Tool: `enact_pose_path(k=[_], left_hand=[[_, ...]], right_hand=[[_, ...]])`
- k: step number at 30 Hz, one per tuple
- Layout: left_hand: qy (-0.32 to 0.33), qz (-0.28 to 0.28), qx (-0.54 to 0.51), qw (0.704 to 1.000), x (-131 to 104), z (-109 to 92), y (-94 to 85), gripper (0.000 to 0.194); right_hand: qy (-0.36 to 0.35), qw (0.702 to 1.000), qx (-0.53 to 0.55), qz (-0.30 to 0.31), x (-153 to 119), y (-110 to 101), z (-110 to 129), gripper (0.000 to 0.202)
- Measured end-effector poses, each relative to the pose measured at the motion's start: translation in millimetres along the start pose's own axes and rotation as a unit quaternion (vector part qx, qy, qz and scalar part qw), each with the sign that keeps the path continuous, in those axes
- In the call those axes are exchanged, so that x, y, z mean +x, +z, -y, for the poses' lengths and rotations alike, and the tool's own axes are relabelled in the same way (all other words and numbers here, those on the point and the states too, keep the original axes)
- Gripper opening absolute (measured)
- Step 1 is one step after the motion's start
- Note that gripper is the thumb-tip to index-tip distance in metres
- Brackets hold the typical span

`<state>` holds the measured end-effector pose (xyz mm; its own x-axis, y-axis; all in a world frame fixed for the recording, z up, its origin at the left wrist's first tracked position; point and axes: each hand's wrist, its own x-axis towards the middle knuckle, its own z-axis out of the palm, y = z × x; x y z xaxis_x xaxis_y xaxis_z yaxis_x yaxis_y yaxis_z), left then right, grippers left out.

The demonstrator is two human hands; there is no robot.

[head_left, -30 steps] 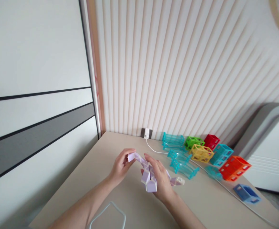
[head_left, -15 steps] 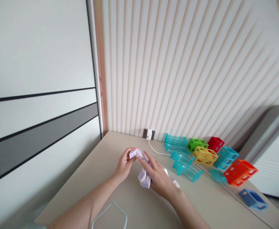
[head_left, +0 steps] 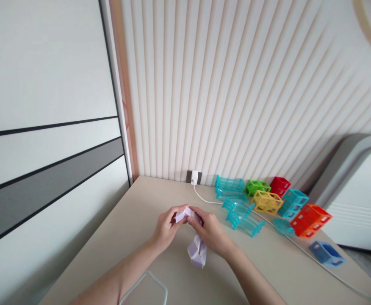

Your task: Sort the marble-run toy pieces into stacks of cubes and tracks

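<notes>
A lilac and white snake puzzle [head_left: 197, 251], made of linked wedge segments, is bent between my two hands above the table. My left hand [head_left: 167, 226] pinches its upper left end between thumb and fingers. My right hand [head_left: 211, 230] is closed round the part beside it, thumb in front, and covers some of the segments. From below the right hand a folded section of the puzzle hangs down toward the table.
On the beige table [head_left: 134, 212], clear teal curved tubes [head_left: 243, 222] lie right of my hands. Beyond them are green [head_left: 257, 188], yellow [head_left: 267, 202], red [head_left: 280, 186], teal [head_left: 294, 203], orange [head_left: 310, 220] and blue [head_left: 327, 253] open blocks. A white cable [head_left: 300, 249] runs from a wall plug [head_left: 194, 177].
My right hand has curled its fingers round the puzzle, where they were stretched across it. The lower section now hangs lower, and the part right of that hand is out of sight. The view has shifted slightly.
</notes>
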<state>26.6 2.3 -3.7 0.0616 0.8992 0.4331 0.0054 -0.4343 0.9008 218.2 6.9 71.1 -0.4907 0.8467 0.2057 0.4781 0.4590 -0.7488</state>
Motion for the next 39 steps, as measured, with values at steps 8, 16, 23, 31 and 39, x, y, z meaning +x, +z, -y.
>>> enact_pose_path(k=[8, 16, 23, 31, 39], left_hand=[[0.155, -0.020, 0.134, 0.979, 5.0, -5.0, -2.2, 0.019], [0.137, 0.030, 0.162, 0.977, 4.5, -9.6, -10.9, 0.025], [-0.019, 0.042, -0.036, 0.998, 2.7, -14.8, -1.7, 0.034], [-0.084, -0.064, -0.106, 0.989, 4.8, -13.4, -1.8, 0.042], [-0.089, -0.145, -0.102, 0.980, 7.9, -5.8, 1.8, 0.040]], right_hand=[[-0.037, 0.994, -0.103, 0.002, -9.1, -1.9, -0.5, 0.015], [-0.068, 0.952, -0.297, 0.014, -12.6, -6.2, -6.3, 0.015], [-0.113, 0.936, -0.333, -0.007, -16.4, -5.0, -11.2, 0.035], [-0.136, 0.962, -0.237, -0.003, -31.6, 2.8, -33.2, 0.090], [-0.191, 0.944, -0.267, 0.027, -31.8, 4.4, -31.5, 0.118]])
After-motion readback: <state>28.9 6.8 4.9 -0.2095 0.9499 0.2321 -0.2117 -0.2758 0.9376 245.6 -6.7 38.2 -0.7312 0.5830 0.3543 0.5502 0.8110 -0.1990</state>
